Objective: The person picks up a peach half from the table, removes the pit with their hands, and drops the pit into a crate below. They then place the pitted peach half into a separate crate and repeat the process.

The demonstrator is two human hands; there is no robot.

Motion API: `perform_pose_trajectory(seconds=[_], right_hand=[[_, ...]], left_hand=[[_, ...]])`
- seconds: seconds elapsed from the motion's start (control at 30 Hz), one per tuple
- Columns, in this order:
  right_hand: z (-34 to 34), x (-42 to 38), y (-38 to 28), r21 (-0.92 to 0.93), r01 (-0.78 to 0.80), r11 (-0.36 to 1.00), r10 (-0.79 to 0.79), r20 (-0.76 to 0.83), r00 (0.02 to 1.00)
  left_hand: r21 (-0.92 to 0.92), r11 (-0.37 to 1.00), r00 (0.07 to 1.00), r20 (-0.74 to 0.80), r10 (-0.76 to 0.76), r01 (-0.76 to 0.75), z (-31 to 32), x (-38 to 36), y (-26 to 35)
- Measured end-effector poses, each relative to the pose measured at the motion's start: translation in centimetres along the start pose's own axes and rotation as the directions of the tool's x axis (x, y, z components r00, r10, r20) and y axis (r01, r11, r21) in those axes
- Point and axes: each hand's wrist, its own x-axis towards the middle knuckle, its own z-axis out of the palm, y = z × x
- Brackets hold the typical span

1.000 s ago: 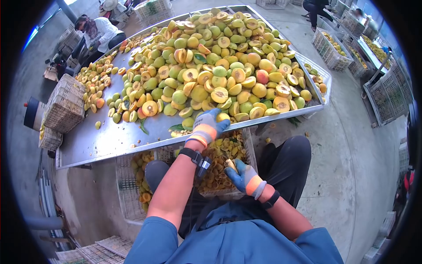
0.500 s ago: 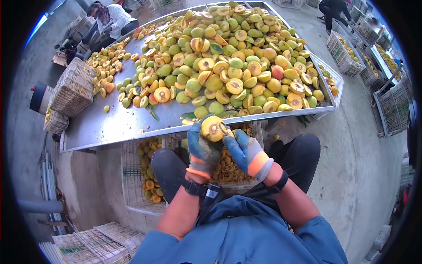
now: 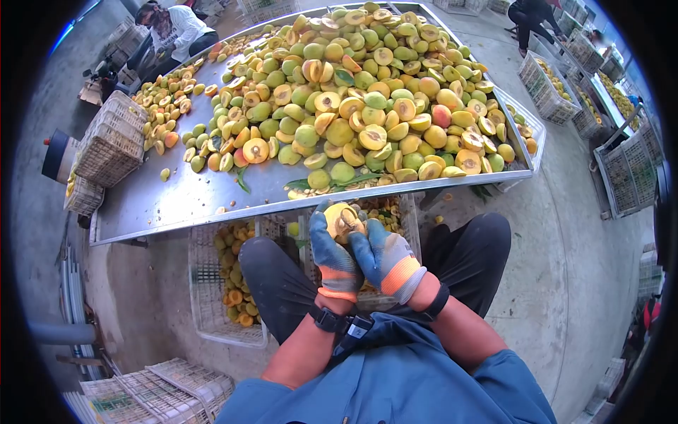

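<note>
Hundreds of halved fruit heaped on metal table (image 3: pixel 176 205), far side. Near edge, crate (image 3: pixel 406 233) w/ pits below. Left hand (image 3: pixel 332 254), gloved, curled round fruit half (image 3: pixel 342 219), cupping it from left; right hand (image 3: pixel 381 258) closed vs. its right side, fingers at the cut face.

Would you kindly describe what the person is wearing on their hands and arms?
Both the left hand and the right hand wear blue knit gloves with orange cuffs edged in grey. A black wristband with a small device sits on the left wrist, a black band on the right. Short blue sleeves leave the forearms bare.
</note>
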Motion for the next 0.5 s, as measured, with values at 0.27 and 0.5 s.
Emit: perform_pose_trajectory(seconds=[0.27, 0.5], right_hand=[[-0.3, 0.0, -0.1, -0.027, 0.028, 0.999, -0.027, 0.037, 0.999], [-0.7, 0.1, 0.4, 0.024, 0.035, 0.999, -0.038, 0.152, 0.988]], left_hand=[[0.041, 0.998, 0.998, 0.051, 0.047, -0.049, -0.5, -0.2, 0.2], [0.273, 0.937, 0.975, 0.107, 0.194, -0.216, -2.4, -0.1, -0.7]])
